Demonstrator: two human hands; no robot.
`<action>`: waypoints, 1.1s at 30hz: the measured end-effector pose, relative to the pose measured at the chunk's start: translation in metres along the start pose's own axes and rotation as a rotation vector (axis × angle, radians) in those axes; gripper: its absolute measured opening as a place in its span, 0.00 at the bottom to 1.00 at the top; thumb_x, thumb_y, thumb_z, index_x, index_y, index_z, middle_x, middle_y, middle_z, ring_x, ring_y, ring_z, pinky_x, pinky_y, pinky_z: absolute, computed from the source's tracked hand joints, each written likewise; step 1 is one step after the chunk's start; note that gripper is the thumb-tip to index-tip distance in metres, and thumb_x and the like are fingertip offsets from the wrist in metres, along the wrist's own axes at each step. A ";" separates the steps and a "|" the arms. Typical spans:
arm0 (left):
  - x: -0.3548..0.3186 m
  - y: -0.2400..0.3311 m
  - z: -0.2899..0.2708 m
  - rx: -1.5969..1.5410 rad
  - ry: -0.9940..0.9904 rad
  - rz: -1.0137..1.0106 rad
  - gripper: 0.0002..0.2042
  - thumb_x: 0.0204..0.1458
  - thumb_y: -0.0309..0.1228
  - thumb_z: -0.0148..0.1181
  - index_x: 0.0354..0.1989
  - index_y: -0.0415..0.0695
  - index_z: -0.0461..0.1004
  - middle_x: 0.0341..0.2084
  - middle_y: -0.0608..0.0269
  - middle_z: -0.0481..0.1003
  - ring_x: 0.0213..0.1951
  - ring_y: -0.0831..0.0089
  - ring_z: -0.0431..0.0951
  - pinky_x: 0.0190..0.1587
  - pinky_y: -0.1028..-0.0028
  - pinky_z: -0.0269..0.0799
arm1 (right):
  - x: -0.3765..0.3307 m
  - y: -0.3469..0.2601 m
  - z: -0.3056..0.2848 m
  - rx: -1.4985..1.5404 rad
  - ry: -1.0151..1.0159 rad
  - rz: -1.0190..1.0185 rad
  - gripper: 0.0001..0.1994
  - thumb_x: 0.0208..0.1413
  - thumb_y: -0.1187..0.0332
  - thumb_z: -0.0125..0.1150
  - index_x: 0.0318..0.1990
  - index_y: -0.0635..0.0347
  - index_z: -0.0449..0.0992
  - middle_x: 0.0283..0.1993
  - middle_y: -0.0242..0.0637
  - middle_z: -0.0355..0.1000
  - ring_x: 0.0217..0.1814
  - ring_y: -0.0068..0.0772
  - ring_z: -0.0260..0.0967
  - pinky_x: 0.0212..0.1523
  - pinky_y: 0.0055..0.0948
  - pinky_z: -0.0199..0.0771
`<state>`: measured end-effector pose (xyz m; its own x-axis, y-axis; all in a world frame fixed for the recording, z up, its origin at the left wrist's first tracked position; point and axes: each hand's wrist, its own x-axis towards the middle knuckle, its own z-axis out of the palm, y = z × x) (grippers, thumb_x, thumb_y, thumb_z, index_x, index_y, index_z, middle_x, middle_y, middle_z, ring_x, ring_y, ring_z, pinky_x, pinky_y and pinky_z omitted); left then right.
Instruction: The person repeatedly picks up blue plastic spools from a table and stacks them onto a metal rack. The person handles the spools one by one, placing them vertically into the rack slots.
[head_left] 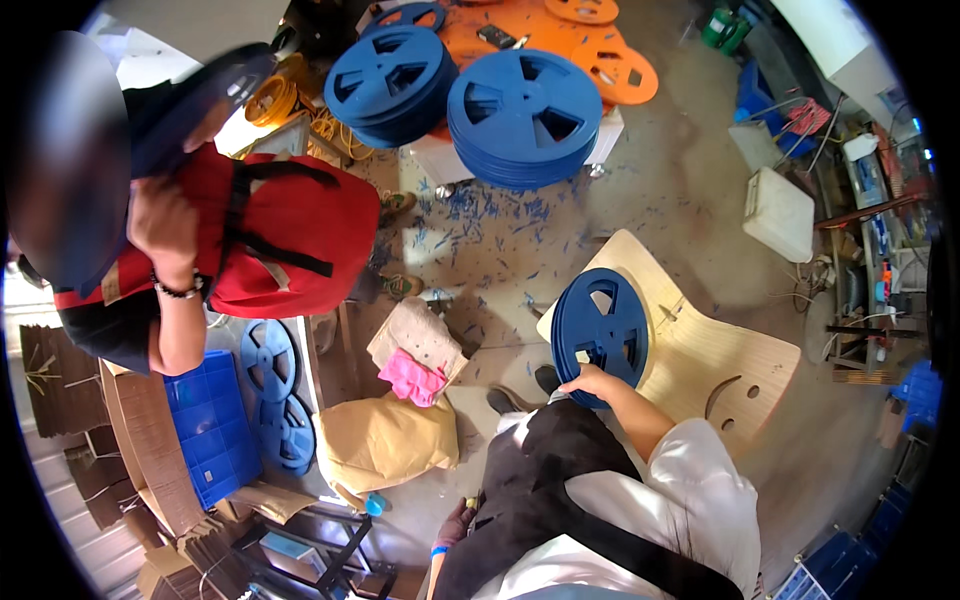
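My right hand [590, 384] grips the lower rim of a stack of blue plastic reels [601, 334]. The stack stands on edge on the seat of a pale wooden chair [705, 362] in front of me. My left hand [457, 523] hangs low beside my black apron, with a blue band at the wrist. It is mostly hidden, and something small and yellow shows at its fingers. Blue plastic shavings lie scattered over the concrete floor [500, 240] beyond the chair.
A person in a red vest [285, 240] stands at the left with a hand raised to the head. Two tall stacks of blue reels [524, 115] and orange reels [600, 62] sit at the top. A blue crate [210, 432], flat blue reels [268, 360], pink gloves [410, 378] and a tan sack [385, 440] lie at the lower left.
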<state>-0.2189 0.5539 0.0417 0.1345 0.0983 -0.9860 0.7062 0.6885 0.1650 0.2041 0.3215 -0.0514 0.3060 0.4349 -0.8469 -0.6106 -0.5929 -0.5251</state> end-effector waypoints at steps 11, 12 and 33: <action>0.145 0.088 -0.122 0.021 -0.194 0.305 0.32 0.58 0.37 0.55 0.68 0.43 0.48 0.47 0.63 0.71 0.41 0.73 0.72 0.47 0.75 0.68 | -0.090 -0.128 -0.025 0.565 0.478 -0.564 0.11 0.49 0.68 0.65 0.38 0.57 0.70 0.34 0.36 0.73 0.40 0.33 0.72 0.47 0.33 0.68; 0.152 0.101 -0.130 -0.020 -0.227 0.335 0.33 0.58 0.37 0.55 0.68 0.43 0.48 0.47 0.63 0.71 0.40 0.73 0.72 0.47 0.75 0.68 | -0.094 -0.147 -0.026 0.579 0.505 -0.610 0.11 0.49 0.69 0.65 0.38 0.57 0.70 0.34 0.35 0.73 0.41 0.32 0.72 0.47 0.32 0.68; -0.178 0.622 0.198 -0.533 -0.623 0.648 0.18 0.56 0.38 0.55 0.50 0.39 0.69 0.21 0.76 0.65 0.21 0.84 0.65 0.24 0.84 0.61 | 0.049 -0.378 -0.221 -1.262 0.514 -1.011 0.20 0.36 0.78 0.63 0.43 0.60 0.68 0.56 0.46 0.66 0.54 0.49 0.65 0.53 0.39 0.67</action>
<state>0.3346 0.8222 0.3243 0.8194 0.2786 -0.5009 -0.0069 0.8787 0.4774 0.6114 0.4171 0.0866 0.5229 0.8515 0.0392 0.8043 -0.4776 -0.3536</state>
